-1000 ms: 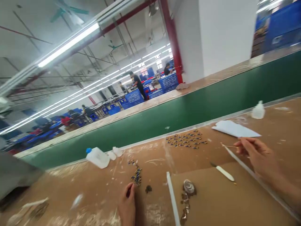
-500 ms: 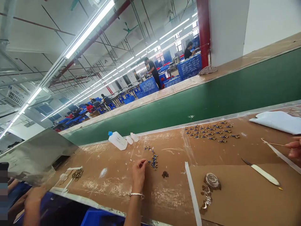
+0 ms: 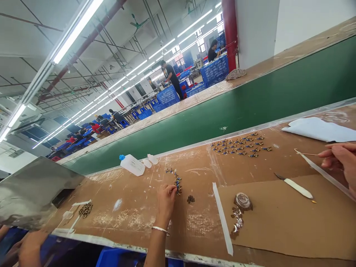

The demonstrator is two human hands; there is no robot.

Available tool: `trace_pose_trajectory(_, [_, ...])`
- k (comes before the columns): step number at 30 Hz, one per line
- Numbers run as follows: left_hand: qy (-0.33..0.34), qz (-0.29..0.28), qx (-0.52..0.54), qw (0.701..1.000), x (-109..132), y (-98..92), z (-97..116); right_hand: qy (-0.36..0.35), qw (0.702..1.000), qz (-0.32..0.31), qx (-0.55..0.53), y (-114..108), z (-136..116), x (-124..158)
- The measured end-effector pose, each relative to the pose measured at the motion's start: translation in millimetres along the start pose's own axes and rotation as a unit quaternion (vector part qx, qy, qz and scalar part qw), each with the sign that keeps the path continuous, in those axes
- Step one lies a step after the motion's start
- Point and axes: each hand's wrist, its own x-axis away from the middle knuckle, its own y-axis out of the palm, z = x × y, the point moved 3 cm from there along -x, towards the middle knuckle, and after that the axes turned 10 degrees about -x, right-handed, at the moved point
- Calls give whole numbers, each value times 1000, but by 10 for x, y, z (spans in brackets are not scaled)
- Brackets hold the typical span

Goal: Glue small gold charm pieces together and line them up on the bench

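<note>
My left hand [image 3: 166, 202], a bangle on its wrist, is closed in a pinch at the cluster of small blue-and-gold pieces [image 3: 178, 181]. Whatever lies between its fingertips is hidden. At the right edge, my right hand [image 3: 342, 159] grips a thin stick [image 3: 308, 153], its pale tip pointing left. A small heap of dark brown bits [image 3: 190, 199] lies right of my left hand. More blue-and-gold pieces [image 3: 240, 145] are spread in rows farther back. On the cardboard sheet [image 3: 280, 226] are a round clear dish [image 3: 243, 201] with a glossy smear and a white-handled knife [image 3: 299, 188].
A white bottle with blue cap [image 3: 132, 165] stands with two small bottles behind my left hand. A white cloth [image 3: 319, 129] lies back right. Beyond runs a green belt [image 3: 194, 133]. At left are a heap of small metallic parts [image 3: 85, 210] and another person's arm [image 3: 32, 246].
The view has shifted, so the table sits a little farther left and higher. My left hand has closed in on the blue-and-gold cluster. More of my right hand shows, still with the stick.
</note>
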Motion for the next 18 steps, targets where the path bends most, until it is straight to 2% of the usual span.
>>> trace_pose_trajectory(2, [3,-1,-22,1000,-4,15,15,3,999,-24,-26,7,-21,18])
trace_pose_trajectory(9, [46,-29,-100,994,-251,182,193,62,997,-29,-32,62,-257,125])
trace_pose_trajectory(14, [72,-54,-154,984,-352,234,382,70,993,-54,-83,38,-192,61])
trace_pose_trajectory(18, [85,-67,-163,981,-272,172,446,69,993,-56,-75,9,-138,30])
